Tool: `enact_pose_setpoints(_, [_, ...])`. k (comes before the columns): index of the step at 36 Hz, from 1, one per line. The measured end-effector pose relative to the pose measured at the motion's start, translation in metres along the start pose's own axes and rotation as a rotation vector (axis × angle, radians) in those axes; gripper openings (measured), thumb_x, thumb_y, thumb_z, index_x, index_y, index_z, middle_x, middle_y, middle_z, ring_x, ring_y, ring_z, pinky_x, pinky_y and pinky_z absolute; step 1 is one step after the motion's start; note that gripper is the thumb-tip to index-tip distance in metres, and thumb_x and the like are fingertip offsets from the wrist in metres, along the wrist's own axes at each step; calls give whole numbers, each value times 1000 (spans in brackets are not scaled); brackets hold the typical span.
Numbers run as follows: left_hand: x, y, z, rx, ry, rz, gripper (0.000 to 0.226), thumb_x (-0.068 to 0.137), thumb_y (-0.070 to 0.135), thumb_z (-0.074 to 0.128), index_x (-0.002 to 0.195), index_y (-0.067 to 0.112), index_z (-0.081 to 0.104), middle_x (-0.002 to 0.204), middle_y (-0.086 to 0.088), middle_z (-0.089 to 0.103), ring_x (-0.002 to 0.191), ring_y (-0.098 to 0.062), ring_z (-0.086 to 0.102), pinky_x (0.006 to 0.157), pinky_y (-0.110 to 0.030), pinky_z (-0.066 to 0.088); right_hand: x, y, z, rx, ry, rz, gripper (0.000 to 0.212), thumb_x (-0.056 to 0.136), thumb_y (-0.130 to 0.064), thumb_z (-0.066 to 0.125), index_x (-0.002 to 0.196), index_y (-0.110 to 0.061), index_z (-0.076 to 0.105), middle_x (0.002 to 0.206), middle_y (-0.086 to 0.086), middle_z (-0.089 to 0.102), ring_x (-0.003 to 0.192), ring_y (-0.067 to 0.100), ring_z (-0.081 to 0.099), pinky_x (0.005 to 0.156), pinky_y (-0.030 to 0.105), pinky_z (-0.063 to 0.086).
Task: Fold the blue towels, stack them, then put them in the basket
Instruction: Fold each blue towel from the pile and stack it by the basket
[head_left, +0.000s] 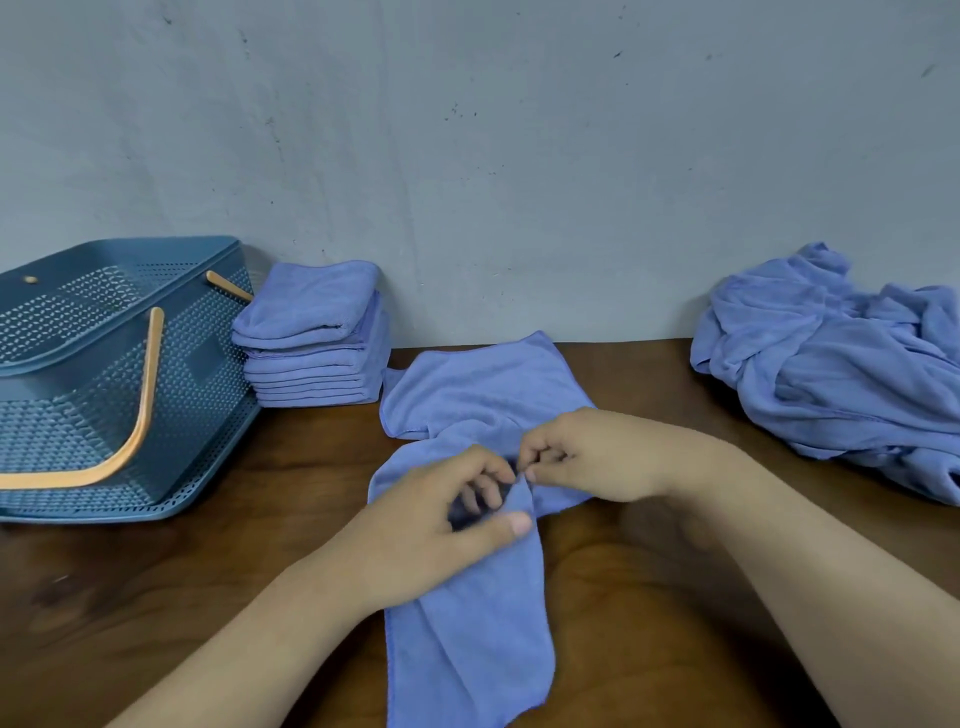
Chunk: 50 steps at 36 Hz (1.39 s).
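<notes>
A crumpled blue towel lies across the middle of the wooden table, running from the wall towards me. My left hand and my right hand meet over its middle. Each pinches a bit of the cloth there, with fingers curled. A stack of several folded blue towels stands against the wall at the left. The blue perforated basket with orange handles sits left of that stack and looks empty. A heap of unfolded blue towels lies at the right.
A grey wall closes the far side of the brown wooden table. Bare tabletop shows in front of the basket and between the middle towel and the heap on the right.
</notes>
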<state>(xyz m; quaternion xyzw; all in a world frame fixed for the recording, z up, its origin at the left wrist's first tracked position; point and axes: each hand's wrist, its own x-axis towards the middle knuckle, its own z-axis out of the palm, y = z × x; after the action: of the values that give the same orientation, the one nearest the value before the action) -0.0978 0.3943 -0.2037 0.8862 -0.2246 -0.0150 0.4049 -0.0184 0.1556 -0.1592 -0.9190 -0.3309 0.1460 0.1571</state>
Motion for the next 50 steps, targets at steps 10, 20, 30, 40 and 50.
enact_pose_setpoints(10, [9,-30,-5,-141,83,-170,13,96,18,77,96,28,68,85,5,71,77,-7,63,79,-28,54,-1,-1,1,14,69,-177,25,93,-14,68,103,-35,75,103,-15,61,96,8,60,84,23,50])
enact_pose_setpoints(20, [11,-34,-13,-303,51,-171,8,99,10,74,97,15,67,82,-21,70,75,-16,61,78,-28,49,6,-3,12,-64,113,-148,17,92,-32,75,106,-40,70,99,-24,70,96,0,64,83,29,54])
enact_pose_setpoints(30, [12,-36,-14,-298,39,-157,8,99,12,74,97,15,66,80,-19,70,74,-16,59,79,-31,48,8,3,14,-4,93,-124,15,93,-34,77,107,-37,77,97,-22,74,91,1,67,81,26,55])
enact_pose_setpoints(40, [11,-38,-13,-243,41,-147,16,100,15,72,96,30,69,87,-11,74,81,-19,65,91,-48,54,-3,5,-2,24,-2,-123,5,95,-33,77,99,-35,78,102,-20,68,92,8,64,84,34,54])
enact_pose_setpoints(50, [2,-29,-13,-14,-18,-17,5,99,29,75,101,34,75,101,11,74,96,-12,67,91,-36,56,-51,27,-57,27,-278,192,10,90,-23,79,90,-33,80,88,-12,78,80,3,70,82,26,53])
